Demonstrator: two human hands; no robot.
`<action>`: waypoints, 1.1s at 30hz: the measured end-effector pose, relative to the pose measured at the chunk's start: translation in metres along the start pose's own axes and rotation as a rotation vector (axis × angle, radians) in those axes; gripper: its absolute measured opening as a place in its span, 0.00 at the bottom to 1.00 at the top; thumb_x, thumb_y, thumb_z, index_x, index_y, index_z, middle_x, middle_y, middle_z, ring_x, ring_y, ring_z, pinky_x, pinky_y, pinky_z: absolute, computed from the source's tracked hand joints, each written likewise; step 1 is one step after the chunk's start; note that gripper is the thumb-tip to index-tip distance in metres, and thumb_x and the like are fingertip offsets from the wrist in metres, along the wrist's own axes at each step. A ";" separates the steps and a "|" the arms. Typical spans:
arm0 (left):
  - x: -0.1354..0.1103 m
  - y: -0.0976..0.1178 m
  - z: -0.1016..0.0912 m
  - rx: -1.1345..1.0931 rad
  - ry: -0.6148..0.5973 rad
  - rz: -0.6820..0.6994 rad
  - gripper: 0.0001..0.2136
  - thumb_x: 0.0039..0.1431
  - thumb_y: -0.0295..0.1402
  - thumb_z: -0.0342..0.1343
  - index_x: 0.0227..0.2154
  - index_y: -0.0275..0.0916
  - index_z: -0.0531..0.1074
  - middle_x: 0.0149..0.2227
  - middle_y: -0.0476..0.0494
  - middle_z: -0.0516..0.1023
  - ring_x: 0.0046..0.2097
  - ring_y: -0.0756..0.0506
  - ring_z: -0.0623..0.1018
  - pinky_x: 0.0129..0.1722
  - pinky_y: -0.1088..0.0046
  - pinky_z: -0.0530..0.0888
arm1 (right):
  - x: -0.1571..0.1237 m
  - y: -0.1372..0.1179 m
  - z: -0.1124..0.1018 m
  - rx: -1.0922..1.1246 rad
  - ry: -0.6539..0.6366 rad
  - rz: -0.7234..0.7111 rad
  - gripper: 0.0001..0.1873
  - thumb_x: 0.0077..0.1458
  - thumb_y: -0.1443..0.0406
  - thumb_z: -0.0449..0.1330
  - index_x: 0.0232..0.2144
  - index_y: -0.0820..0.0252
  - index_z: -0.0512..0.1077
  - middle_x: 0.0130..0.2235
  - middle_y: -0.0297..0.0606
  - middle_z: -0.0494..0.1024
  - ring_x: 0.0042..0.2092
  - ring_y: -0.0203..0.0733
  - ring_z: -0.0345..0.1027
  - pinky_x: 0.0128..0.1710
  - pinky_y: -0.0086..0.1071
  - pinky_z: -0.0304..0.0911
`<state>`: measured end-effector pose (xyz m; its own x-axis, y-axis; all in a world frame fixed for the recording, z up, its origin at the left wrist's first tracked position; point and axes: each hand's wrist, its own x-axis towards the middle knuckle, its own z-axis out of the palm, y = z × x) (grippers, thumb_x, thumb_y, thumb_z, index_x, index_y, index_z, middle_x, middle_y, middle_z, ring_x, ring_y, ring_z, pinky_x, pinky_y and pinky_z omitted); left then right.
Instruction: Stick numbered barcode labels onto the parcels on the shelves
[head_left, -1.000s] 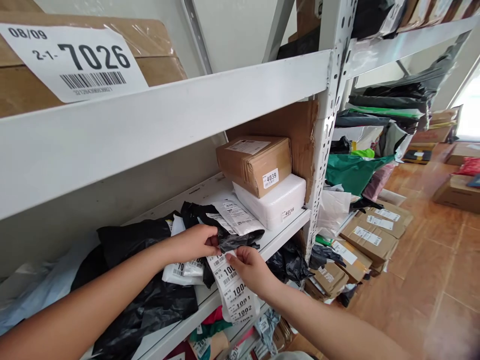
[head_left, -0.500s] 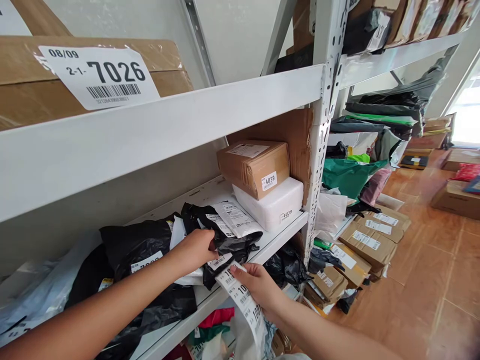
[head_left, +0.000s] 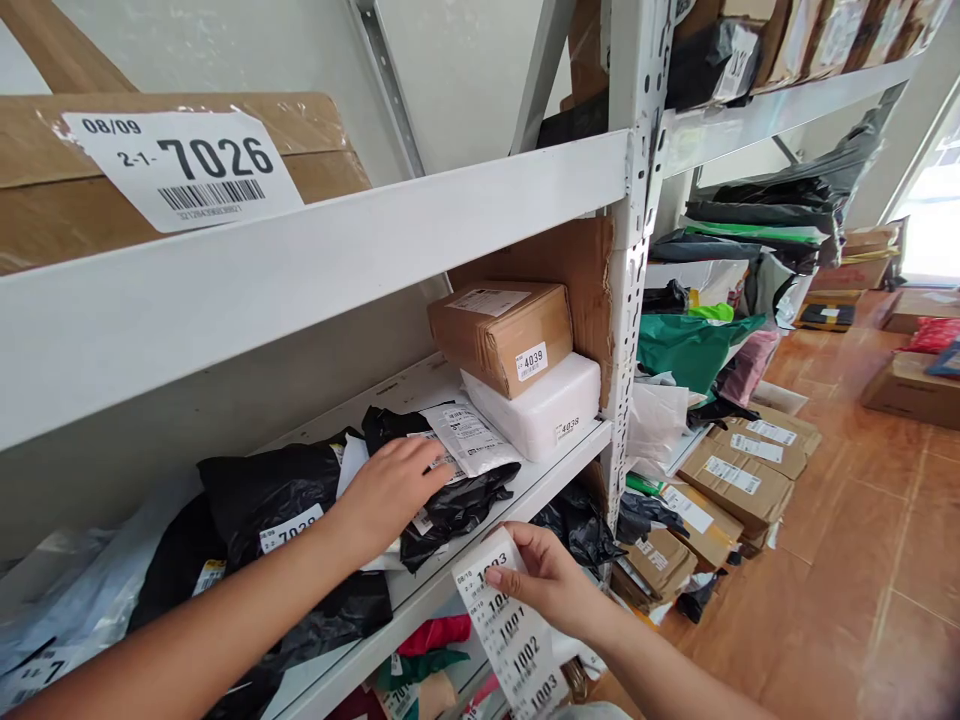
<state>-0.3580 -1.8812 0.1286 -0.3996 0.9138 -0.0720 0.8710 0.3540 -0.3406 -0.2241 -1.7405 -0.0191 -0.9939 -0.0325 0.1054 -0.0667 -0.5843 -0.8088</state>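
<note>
My right hand [head_left: 551, 578] pinches a strip of printed labels [head_left: 517, 635] between thumb and fingers. The strip hangs down in front of the shelf edge, with numbers such as 1001, 1002 and 1003 on it. My left hand [head_left: 397, 488] lies over a black plastic parcel [head_left: 457, 510], its fingers stretched out and partly bent. Whether they press on the parcel is hard to see. A white shipping label [head_left: 469, 440] is on top of that parcel. Left of it, partly behind my left forearm, sits another black parcel [head_left: 262, 490] with a number sticker.
A brown carton [head_left: 499, 330] marked 4039 rests on a white foam box [head_left: 536, 405] marked 4038. Overhead runs a white shelf beam [head_left: 375, 235], bearing a carton [head_left: 315, 140] labelled 7026. A perforated upright [head_left: 630, 270] stands right, with cartons [head_left: 739, 480] piled beyond it.
My left hand has come away from the strip's upper end and opened over the black parcel. My right hand has moved slightly right and down, bringing the label strip away from the parcel.
</note>
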 end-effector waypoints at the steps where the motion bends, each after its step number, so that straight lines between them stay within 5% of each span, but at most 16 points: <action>1: 0.000 -0.007 0.000 -0.082 -0.077 0.116 0.13 0.54 0.21 0.51 0.39 0.44 0.73 0.43 0.45 0.76 0.47 0.41 0.73 0.51 0.61 0.67 | 0.002 -0.003 0.001 0.009 -0.003 0.001 0.16 0.46 0.58 0.69 0.33 0.62 0.73 0.30 0.33 0.76 0.32 0.33 0.67 0.36 0.29 0.63; 5: -0.003 -0.025 0.001 -0.483 -0.249 0.195 0.16 0.53 0.21 0.48 0.38 0.44 0.76 0.40 0.48 0.77 0.45 0.46 0.74 0.48 0.70 0.67 | 0.021 -0.009 0.011 0.013 0.027 -0.001 0.22 0.44 0.52 0.69 0.37 0.60 0.71 0.31 0.33 0.76 0.31 0.34 0.67 0.34 0.29 0.62; 10: -0.001 -0.020 0.001 -0.786 -0.271 -0.093 0.12 0.63 0.36 0.42 0.39 0.43 0.71 0.37 0.50 0.77 0.40 0.47 0.74 0.42 0.73 0.67 | 0.056 0.003 0.021 -0.091 0.163 0.030 0.27 0.42 0.43 0.64 0.27 0.62 0.69 0.22 0.30 0.69 0.23 0.31 0.58 0.26 0.28 0.54; 16: 0.008 -0.014 0.010 -0.690 -0.325 -0.202 0.15 0.60 0.49 0.47 0.33 0.42 0.66 0.31 0.52 0.71 0.35 0.47 0.69 0.33 0.73 0.63 | 0.069 0.013 0.026 -0.302 0.306 -0.038 0.26 0.46 0.43 0.61 0.23 0.59 0.65 0.20 0.28 0.62 0.23 0.31 0.49 0.22 0.28 0.45; 21: 0.007 -0.015 0.016 -0.629 -0.256 -0.138 0.14 0.62 0.47 0.44 0.31 0.41 0.63 0.36 0.50 0.68 0.38 0.47 0.68 0.38 0.71 0.64 | 0.067 0.011 0.032 -0.219 0.402 -0.001 0.28 0.42 0.39 0.60 0.22 0.58 0.63 0.20 0.27 0.62 0.22 0.31 0.49 0.22 0.28 0.45; 26: 0.007 -0.010 0.025 -0.423 -0.205 -0.132 0.12 0.66 0.41 0.38 0.32 0.41 0.61 0.36 0.46 0.68 0.36 0.46 0.70 0.37 0.68 0.65 | 0.060 0.011 0.034 -0.015 0.302 0.071 0.28 0.36 0.42 0.66 0.24 0.59 0.66 0.21 0.29 0.67 0.23 0.32 0.56 0.25 0.29 0.53; 33: 0.012 0.006 0.029 -0.226 -0.258 -0.171 0.12 0.66 0.35 0.36 0.38 0.38 0.63 0.40 0.40 0.69 0.32 0.46 0.73 0.31 0.69 0.66 | 0.055 0.017 0.033 -0.050 0.458 0.059 0.30 0.37 0.41 0.65 0.19 0.57 0.58 0.16 0.23 0.58 0.19 0.28 0.46 0.21 0.28 0.42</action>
<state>-0.3663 -1.8737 0.0984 -0.5785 0.7677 -0.2757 0.8150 0.5585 -0.1548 -0.2774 -1.7788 -0.0082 -0.9320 0.3033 -0.1985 -0.0018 -0.5517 -0.8341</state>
